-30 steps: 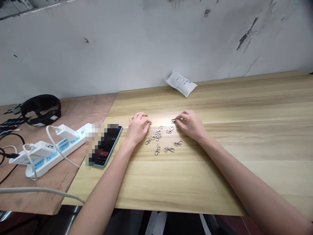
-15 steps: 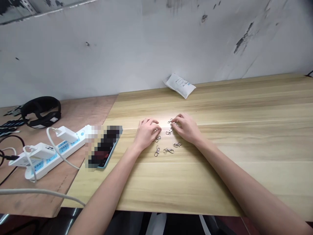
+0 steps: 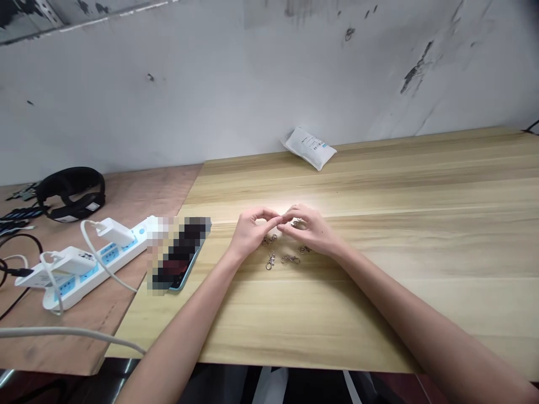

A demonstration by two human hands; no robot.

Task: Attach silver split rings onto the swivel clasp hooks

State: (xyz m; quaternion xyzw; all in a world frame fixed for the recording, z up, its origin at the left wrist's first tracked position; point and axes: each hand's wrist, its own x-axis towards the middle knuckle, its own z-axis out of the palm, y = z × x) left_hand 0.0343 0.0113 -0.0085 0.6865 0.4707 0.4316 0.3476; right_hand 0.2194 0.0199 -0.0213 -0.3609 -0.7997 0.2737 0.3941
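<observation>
Small silver metal clasps (image 3: 281,257) lie scattered on the light wooden table (image 3: 379,235). My left hand (image 3: 250,231) and my right hand (image 3: 311,229) meet just above them, fingertips pinched together and touching. Each hand seems to pinch a small clasp part, though the piece is too small to name. Several clasps show below and between the hands; others are hidden under the fingers.
A phone (image 3: 179,252) lies left of my left hand. Further left a white power strip (image 3: 84,255) with plugged chargers and cables sits on a brown board, with a black headband (image 3: 69,191) behind. A white packet (image 3: 310,147) rests by the wall.
Both hands have moved toward each other and lifted slightly; their fingertips now meet in a pinch above the clasps. The left hand came from the pile's left side.
</observation>
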